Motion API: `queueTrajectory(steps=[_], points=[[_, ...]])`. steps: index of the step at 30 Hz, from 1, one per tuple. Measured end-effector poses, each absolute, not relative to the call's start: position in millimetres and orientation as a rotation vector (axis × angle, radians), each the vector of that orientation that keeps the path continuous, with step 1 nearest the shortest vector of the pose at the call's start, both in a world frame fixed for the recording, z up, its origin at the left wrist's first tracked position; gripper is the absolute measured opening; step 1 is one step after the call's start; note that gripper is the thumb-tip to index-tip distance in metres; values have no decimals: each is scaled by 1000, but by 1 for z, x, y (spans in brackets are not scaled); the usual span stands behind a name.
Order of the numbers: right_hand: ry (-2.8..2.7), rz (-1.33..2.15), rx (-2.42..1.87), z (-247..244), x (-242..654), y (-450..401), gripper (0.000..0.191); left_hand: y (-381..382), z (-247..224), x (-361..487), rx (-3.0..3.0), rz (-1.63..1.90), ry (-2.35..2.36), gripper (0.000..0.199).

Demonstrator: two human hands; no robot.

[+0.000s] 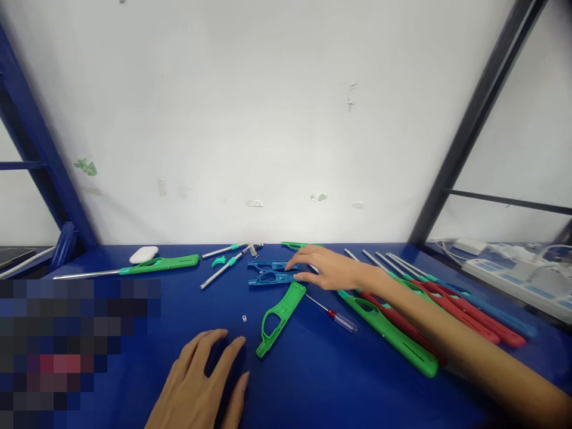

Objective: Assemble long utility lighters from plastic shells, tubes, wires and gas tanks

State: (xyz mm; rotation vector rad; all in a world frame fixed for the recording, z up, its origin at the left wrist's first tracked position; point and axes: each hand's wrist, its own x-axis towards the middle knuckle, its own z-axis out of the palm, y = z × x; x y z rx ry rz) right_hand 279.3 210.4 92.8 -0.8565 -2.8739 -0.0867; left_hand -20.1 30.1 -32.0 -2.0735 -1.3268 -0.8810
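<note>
- Right hand (pixel 324 268) at blue plastic handle halves (pixel 270 276) on tabletop (pixel 170 316), seemingly handling them; couldn't tell whether grip clasped.
- Left hand (pixel 192 381), grip released, was nearer camera than halves.
- Lifting them likely needed a pinch.

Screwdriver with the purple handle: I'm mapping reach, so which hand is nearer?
Right. The right hand is just beyond the tip of the screwdriver; the left hand is farther off, to its left, nearer the camera.

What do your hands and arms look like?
No gloves: my left hand and right hand are both bare, with no rings to be seen. My right forearm shows no sleeve, watch or bracelet. My left wrist is out of view.
</note>
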Motion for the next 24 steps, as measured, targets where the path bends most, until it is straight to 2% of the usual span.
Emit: queueTrajectory(steps=[7,14,19,24], points=[[-3000,-324,-679,109,198,231,38,24,-32,-19,-2113,-835,-1376,36],[-3111,-635,-730,94,112,271,38,22,-31,-22,-2113,-801,-1357,37],[-3155,-764,-716,90,104,282,37,20,-31,-21,-2151,-789,-1382,39],[-3062,-877,-724,121,123,276,35,19,-31,-18,-2126,-855,-1413,38]])
